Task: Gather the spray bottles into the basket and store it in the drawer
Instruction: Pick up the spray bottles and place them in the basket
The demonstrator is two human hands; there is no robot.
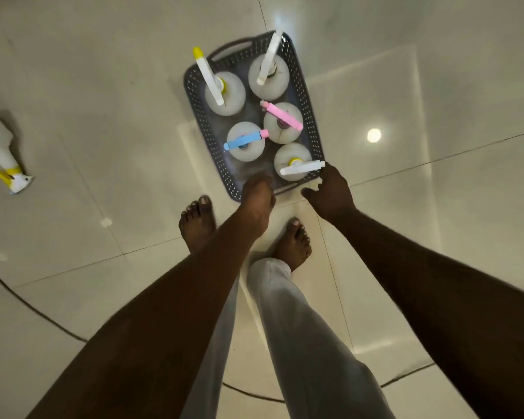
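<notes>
Basket (200, 113): grey, perforated, standing on the pale tiled floor (103, 86) directly ahead of both hands. The person bends over it, both bare arms reaching down.

Left hand (257, 195): positioned at the near rim of the basket, over its near left corner. The hand is blurred; I cannot tell whether the fingers clasp the rim or only touch it.

Right hand (333, 192): positioned just beside the near right corner, fingers relaxed and spread, thumb pointing towards the left hand. It grasps nothing.

Contents, all upright:
- Nearest bottle (294, 161), white spray head, just ahead of the right hand; its nozzle tip reaches the right fingertips.
- Blue-headed bottle (245, 143), just ahead of the left hand.
- Pink-headed bottle (283, 122), beyond the nearest bottle.
- Yellow-tipped bottle (224, 95) and white-headed bottle (270, 77), at the far end, well beyond both hands.

Sixth bottle (0, 146): lying on its side on the floor, far out to the left of the left hand, well apart from the basket.

Two bare feet (197, 222) stand just behind the hands.
</notes>
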